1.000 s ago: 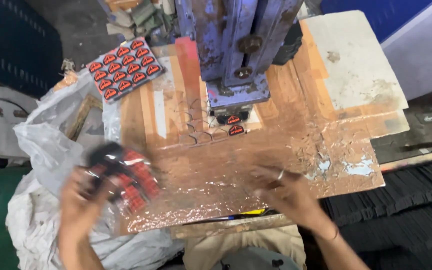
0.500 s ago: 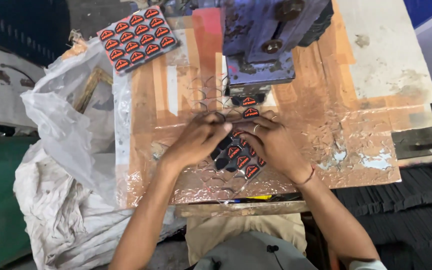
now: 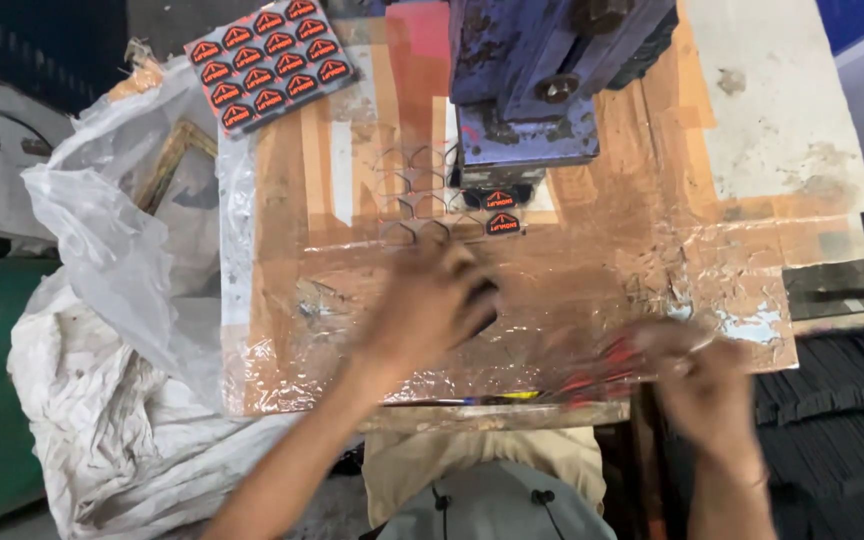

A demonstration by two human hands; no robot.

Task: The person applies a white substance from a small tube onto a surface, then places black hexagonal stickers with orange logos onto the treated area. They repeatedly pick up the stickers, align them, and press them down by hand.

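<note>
My left hand (image 3: pixel 430 305) is blurred over the foil-covered work board (image 3: pixel 652 260), just below the blue press (image 3: pixel 542 90). A small dark shape shows at its fingertips; whether it is held is unclear. My right hand (image 3: pixel 704 385) is at the board's front right edge, gripping a blurred sheet of black badges with red emblems (image 3: pixel 597 375). Two single badges (image 3: pixel 500 212) lie under the press head, beside a row of cut-out outlines (image 3: pixel 412 190).
Another full badge sheet (image 3: pixel 270 60) lies at the board's far left corner. A crumpled white plastic bag (image 3: pixel 112 300) hangs off the left side. Dark stacked strips (image 3: pixel 842 400) fill the lower right. A pale slab (image 3: pixel 772 110) sits right of the press.
Both hands held the badge sheet together below the press. My right hand has now pulled the sheet right to the front edge; my left hand stays near the middle.
</note>
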